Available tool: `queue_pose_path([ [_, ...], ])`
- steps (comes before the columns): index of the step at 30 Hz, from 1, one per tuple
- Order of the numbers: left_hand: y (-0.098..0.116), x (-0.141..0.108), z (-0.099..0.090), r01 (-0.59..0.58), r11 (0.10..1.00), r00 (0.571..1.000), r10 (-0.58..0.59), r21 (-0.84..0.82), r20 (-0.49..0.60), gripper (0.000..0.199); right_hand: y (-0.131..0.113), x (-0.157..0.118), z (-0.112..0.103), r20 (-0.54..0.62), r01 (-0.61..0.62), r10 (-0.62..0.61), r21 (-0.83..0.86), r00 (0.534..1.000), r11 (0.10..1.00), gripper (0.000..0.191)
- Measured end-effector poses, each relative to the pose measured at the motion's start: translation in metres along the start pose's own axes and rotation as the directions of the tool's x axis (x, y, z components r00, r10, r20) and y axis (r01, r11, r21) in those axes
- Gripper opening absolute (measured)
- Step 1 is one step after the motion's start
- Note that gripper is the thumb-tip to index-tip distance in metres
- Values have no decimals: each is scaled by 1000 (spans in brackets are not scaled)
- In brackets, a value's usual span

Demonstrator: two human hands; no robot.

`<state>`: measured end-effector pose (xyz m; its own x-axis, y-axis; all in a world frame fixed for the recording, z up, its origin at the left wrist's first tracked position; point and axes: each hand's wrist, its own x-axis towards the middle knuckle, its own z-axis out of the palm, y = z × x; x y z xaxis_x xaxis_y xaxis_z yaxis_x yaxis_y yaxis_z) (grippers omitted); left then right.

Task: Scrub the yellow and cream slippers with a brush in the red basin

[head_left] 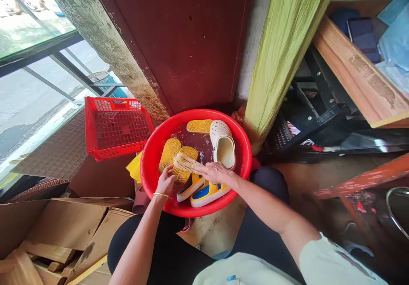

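Note:
A round red basin point(148, 161) of water sits between my knees. My right hand point(217, 172) is wrapped round the handle of a pale scrubbing brush point(187, 164). The brush head lies over a yellow patterned sole point(188, 154), which my left hand point(166, 181) grips at its lower left edge. Another yellow sole point(170, 151) is beside it to the left, and a third point(200, 126) floats at the back. A cream clog point(223, 142) stands at the basin's right. Yellow and blue sandals point(209, 192) rest at the near side, partly under my right hand.
A red plastic crate point(118, 148) is left of the basin, with cardboard boxes point(68, 221) nearer on the left. Behind stands a dark red panel point(179, 42). A green curtain point(275, 55) hangs at the right, beside a wooden drawer point(361, 76) and black metal frame.

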<state>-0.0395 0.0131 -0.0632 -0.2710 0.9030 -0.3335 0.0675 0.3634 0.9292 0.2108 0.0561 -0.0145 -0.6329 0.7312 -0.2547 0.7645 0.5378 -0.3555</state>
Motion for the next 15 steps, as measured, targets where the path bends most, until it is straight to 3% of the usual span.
queue_pose_path([
  [2, -1, 4, -3, -32, 992, 999, 33, 122, 0, 68, 7, 1, -3, -14, -106, 106, -24, 994, 994, 59],
  [4, 1, 6, -4, -81, 934, 995, 96, 347, -27, 64, 17, 2, -8, -24, -195, 194, -38, 981, 980, 59],
  [7, 3, 5, 0, -142, 704, 964, 259, 695, -66, 55, 27, -2, -12, -37, -205, 204, -33, 978, 978, 54],
  [9, 1, 4, 9, -204, 584, 937, 349, 785, -16, 55, 26, -6, -12, -49, -180, 178, -23, 983, 983, 51],
  [12, 0, 4, 24, -246, 504, 940, 332, 828, 78, 67, 19, -11, -11, -29, -122, 122, -13, 992, 992, 50],
  [15, 4, 11, 34, -170, 441, 971, 229, 881, 73, 87, 17, -11, -13, -5, -80, 80, -1, 997, 997, 50],
])
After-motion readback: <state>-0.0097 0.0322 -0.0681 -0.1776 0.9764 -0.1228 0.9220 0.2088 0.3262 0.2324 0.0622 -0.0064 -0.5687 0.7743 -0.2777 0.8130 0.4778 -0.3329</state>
